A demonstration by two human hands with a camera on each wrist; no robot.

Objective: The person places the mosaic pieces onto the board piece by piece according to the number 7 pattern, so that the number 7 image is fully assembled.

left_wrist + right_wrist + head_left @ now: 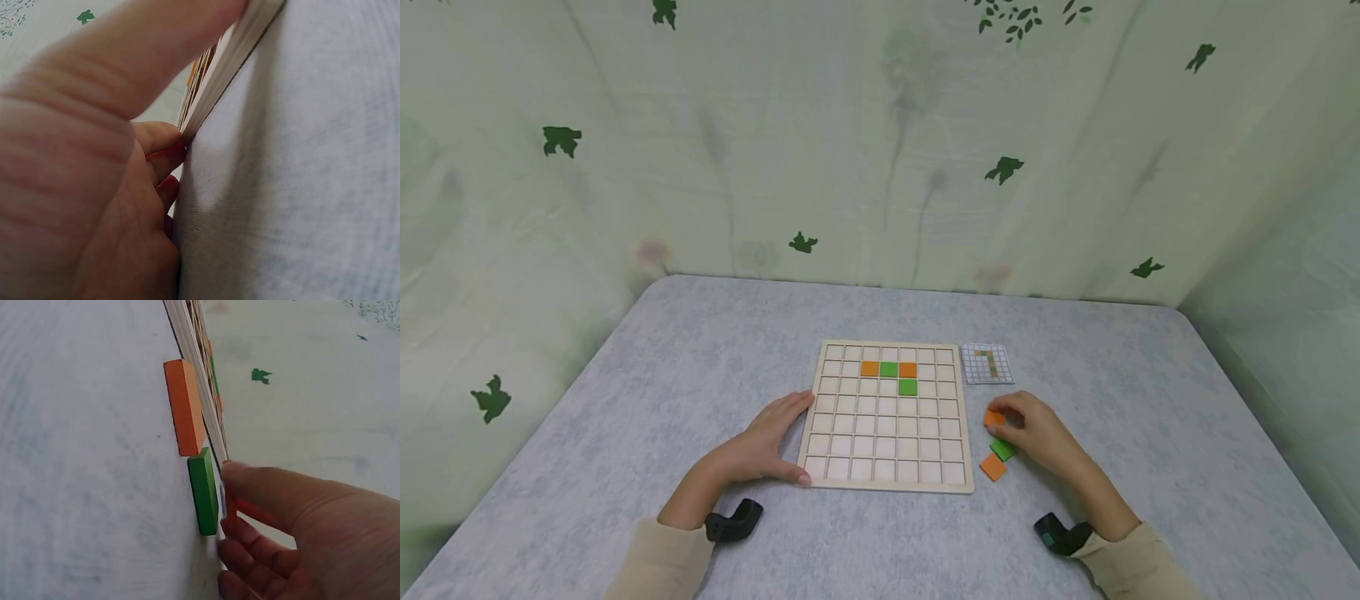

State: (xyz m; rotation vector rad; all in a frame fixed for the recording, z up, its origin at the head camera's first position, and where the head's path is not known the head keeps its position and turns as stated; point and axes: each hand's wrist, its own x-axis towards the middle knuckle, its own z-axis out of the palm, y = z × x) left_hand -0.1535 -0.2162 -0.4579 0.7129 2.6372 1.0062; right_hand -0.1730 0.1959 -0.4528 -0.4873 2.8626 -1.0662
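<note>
A wooden grid board (966,417) lies flat, with two orange and two green square tiles in its upper cells. At its left side my left hand (767,442) rests with fingers spread, fingertips against the edge and thumb (156,50) on the near corner. To the right of the board my right hand (1033,429) pinches an orange tile (993,417) between thumb and fingers, seen nearly edge-on as a tile (230,509) in the right wrist view. Close beneath that hand are a loose green tile (1003,449) and another orange tile (992,467).
A small pattern card (988,364) with a printed grid lies by the board's upper right corner. The grey table (737,333) ends at a pale curtain (865,167) with green leaf-like shapes. Black wrist devices (733,521) sit at both sleeves.
</note>
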